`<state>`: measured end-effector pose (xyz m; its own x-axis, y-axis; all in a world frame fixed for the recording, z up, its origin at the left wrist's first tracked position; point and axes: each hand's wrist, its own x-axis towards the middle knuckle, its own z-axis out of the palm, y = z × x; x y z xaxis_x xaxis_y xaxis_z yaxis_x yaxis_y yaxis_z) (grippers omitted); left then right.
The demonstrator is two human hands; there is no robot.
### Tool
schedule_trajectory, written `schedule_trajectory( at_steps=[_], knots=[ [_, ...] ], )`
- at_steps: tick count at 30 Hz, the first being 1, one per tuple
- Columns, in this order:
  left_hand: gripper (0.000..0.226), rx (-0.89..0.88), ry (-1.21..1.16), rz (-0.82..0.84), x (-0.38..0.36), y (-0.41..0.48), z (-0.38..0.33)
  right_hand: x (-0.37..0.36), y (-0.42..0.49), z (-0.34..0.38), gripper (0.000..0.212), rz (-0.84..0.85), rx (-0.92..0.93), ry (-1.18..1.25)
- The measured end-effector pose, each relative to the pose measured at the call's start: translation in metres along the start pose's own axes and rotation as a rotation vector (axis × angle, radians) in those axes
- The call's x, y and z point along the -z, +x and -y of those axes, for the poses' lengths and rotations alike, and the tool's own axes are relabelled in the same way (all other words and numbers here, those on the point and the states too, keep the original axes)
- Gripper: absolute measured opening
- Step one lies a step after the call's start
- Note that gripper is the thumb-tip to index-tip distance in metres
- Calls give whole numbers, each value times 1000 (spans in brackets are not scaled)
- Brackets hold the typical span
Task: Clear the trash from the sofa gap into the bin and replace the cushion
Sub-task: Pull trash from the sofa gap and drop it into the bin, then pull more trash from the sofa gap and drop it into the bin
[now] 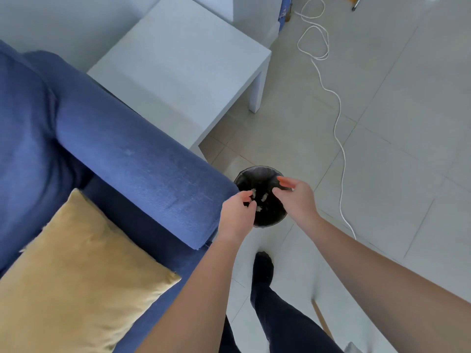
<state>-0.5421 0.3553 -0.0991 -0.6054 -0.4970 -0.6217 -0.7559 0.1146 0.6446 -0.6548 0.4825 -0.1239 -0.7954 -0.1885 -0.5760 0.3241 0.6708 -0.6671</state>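
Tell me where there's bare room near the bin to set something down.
The white side table top is bare, between the sofa arm and the wall. Open floor lies between the table leg and the white cable. Over the bin it is crowded: left hand, right hand.

Near rim of the bin (pixel 262 171) hidden behind the left hand (pixel 235 217) and right hand (pixel 298 200), both held over its mouth. Pale scraps (pixel 262 198) between the fingertips, above the dark interior: too small and blurred to identify, and whether either hand touches them cannot be told. Bin contents lost in shadow. Sofa (pixel 127 159), left of the bin, cut by the left and bottom edges; its seat largely covered by the yellow cushion (pixel 76 276), itself cropped at the bottom edge. White cable (pixel 340 138), right of the bin, passes behind the right forearm; its far end is cropped at the top edge.
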Motion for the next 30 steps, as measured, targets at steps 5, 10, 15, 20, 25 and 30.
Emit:
schedule_trajectory(
  at_steps=[5, 10, 15, 20, 25, 30],
  knots=[
    [36, -74, -137, -101, 58, -22, -12, -18, -24, 56, 39, 23, 114, -19],
    [36, -85, -202, -255, 133, -36, 18, -63, -57, 103, 38, 79, 217, -7],
    [36, 16, -294, -393, 214, -43, 95, -143, -90, 142, 35, 179, 271, -23],
    [35, 152, -320, -532, 293, -51, 194, -246, -121, 162, 39, 293, 337, -115],
    [34, 250, -307, -649, 361, -56, 288, -357, -148, 181, 38, 426, 375, -212],
    [35, 349, -315, -727, 416, -51, 370, -465, -168, 194, 41, 502, 392, -272]
  ],
)
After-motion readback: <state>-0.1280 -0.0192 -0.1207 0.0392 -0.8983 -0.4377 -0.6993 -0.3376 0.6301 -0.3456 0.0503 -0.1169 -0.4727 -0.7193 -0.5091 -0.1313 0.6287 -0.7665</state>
